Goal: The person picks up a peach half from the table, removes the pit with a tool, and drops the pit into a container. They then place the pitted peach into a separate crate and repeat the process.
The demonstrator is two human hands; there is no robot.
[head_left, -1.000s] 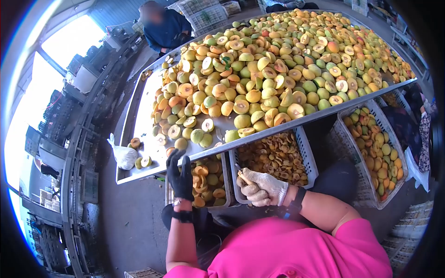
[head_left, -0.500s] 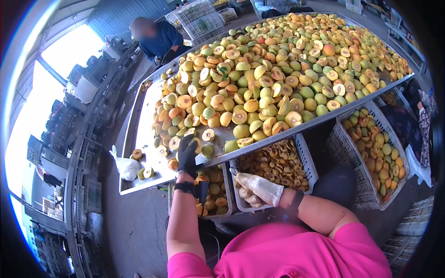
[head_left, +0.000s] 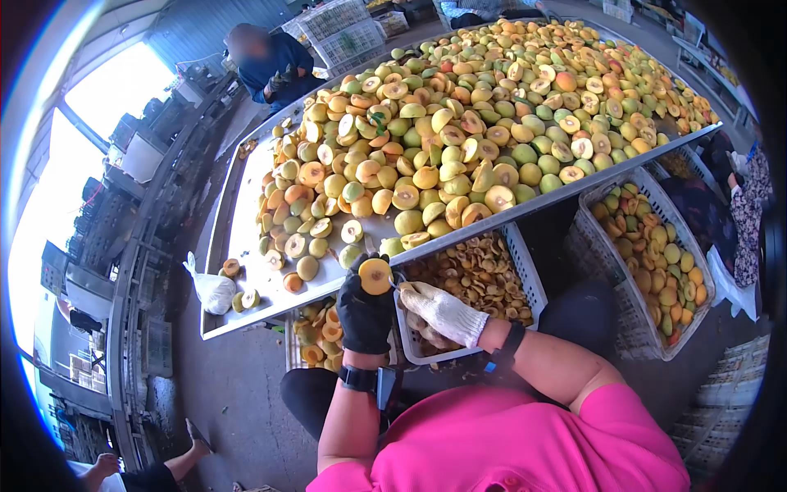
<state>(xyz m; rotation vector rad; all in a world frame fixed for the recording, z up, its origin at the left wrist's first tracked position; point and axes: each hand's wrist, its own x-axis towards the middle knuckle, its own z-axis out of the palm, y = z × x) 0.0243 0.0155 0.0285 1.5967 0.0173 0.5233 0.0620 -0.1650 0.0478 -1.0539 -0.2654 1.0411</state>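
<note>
My left hand (head_left: 363,316), in a black glove, holds a halved yellow peach (head_left: 375,277) with its cut face up, just off the table's front edge. In a white knit glove, my right hand (head_left: 438,312) is closed around a small metal tool (head_left: 399,281), its tip close to the peach half; whether it touches cannot be made out. Behind both hands, many halved peaches (head_left: 443,148) are heaped on a metal-rimmed table (head_left: 234,287). Below my right hand, a white crate (head_left: 531,266) holds small brown-orange pieces (head_left: 475,271).
A crate of peach halves (head_left: 320,332) stands beneath my left forearm, another crate (head_left: 689,238) at the right. A white plastic bag (head_left: 215,293) lies on the table's left corner. One co-worker (head_left: 275,70) sits across the table. Another person's foot (head_left: 197,439) shows lower left.
My left hand has come back from the tabletop toward my right hand, now with a peach half in it. My right hand has turned upward beside it. A person's leg has appeared lower left.
</note>
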